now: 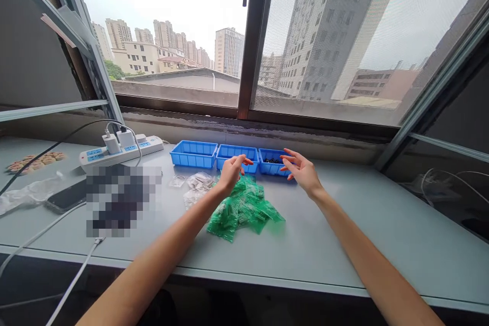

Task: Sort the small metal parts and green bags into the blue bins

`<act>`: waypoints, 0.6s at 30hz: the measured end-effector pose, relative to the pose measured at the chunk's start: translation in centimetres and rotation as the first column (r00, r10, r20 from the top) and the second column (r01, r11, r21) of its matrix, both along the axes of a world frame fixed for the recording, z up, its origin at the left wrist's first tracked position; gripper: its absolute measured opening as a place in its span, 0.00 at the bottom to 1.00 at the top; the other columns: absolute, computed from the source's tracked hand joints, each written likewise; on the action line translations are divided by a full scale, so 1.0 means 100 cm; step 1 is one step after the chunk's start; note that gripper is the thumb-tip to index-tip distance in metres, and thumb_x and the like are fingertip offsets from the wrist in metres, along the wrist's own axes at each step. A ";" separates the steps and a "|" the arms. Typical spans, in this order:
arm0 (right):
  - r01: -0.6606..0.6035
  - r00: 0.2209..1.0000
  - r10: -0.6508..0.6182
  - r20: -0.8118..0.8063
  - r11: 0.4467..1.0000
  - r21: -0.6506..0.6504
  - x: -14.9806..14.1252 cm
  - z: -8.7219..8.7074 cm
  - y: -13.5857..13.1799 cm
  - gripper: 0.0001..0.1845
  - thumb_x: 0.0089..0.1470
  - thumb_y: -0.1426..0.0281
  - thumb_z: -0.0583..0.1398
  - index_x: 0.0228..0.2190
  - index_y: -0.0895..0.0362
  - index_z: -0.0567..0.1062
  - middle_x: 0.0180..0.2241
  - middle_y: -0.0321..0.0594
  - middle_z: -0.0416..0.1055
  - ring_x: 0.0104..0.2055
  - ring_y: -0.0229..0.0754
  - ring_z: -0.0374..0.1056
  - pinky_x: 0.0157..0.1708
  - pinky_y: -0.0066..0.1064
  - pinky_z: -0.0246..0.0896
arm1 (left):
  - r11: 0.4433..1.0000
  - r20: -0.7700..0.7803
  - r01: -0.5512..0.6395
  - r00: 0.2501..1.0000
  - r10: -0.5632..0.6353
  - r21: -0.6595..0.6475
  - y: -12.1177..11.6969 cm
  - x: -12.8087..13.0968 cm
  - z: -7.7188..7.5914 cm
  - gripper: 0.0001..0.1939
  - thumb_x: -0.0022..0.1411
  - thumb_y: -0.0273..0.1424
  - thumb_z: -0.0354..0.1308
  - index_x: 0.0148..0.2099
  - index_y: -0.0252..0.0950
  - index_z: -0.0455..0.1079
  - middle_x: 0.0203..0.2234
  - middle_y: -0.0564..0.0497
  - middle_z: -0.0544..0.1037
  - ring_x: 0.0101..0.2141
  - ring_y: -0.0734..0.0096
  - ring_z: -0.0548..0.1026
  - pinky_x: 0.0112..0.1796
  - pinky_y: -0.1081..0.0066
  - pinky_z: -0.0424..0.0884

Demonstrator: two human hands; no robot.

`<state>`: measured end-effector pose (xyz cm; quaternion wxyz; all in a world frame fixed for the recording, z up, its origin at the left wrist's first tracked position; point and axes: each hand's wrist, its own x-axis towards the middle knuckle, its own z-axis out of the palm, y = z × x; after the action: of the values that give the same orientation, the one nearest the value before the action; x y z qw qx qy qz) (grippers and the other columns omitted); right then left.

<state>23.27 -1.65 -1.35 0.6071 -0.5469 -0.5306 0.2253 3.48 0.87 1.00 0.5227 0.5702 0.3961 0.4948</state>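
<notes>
My left hand [231, 173] hovers in front of the middle blue bin [223, 162], above a pile of green plastic bags [248, 209]. Its fingers are loosely bent with a gap to the thumb, and nothing shows between them. To the right, my right hand [303, 173] has its fingers spread at the right blue bin [275, 168], overlapping its right side in view; whether it touches the bin I cannot tell. Small black parts [272, 161] lie in that bin. A left blue bin [194, 161] completes the row. Small clear plastic bags [199, 184] lie left of the green ones.
A white power strip [128, 155] with plugged-in chargers stands at the back left. Nearer are a dark phone [66, 196], a blurred-out dark object [120, 204], white cables [76, 275] and crumpled clear plastic [30, 196]. A window rises behind the grey table [328, 254].
</notes>
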 end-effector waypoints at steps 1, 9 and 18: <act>-0.076 0.997 0.076 0.025 0.997 -0.001 -0.004 0.004 -0.004 0.33 0.38 0.51 0.63 0.45 0.55 0.74 0.41 0.46 0.75 0.24 0.38 0.70 0.13 0.26 0.60 | 1.000 -0.002 0.000 1.000 0.000 0.001 0.000 0.000 0.000 0.16 0.49 0.39 0.49 0.22 0.32 0.70 0.30 0.46 0.76 0.18 0.80 0.60 0.16 0.77 0.48; -0.515 0.638 0.692 0.337 0.710 -0.481 -0.030 0.019 -0.039 0.23 0.31 0.61 0.70 0.35 0.53 0.79 0.33 0.39 0.77 0.19 0.32 0.62 0.15 0.24 0.56 | 0.999 -0.025 0.011 1.000 -0.010 0.038 -0.001 0.001 -0.004 0.18 0.50 0.40 0.49 0.22 0.32 0.71 0.29 0.46 0.76 0.18 0.80 0.60 0.17 0.77 0.52; -0.389 0.711 0.507 0.488 0.861 -0.328 -0.020 0.007 -0.027 0.14 0.31 0.58 0.70 0.18 0.54 0.76 0.20 0.35 0.71 0.21 0.37 0.63 0.18 0.26 0.56 | 0.995 -0.047 0.031 0.999 -0.027 0.099 -0.002 -0.001 -0.004 0.20 0.50 0.45 0.51 0.25 0.32 0.73 0.26 0.48 0.73 0.19 0.80 0.60 0.17 0.77 0.52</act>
<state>21.27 -4.32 -0.65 0.2932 -0.5004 -0.7757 0.2489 3.42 0.64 0.64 0.4917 0.6122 0.3744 0.4932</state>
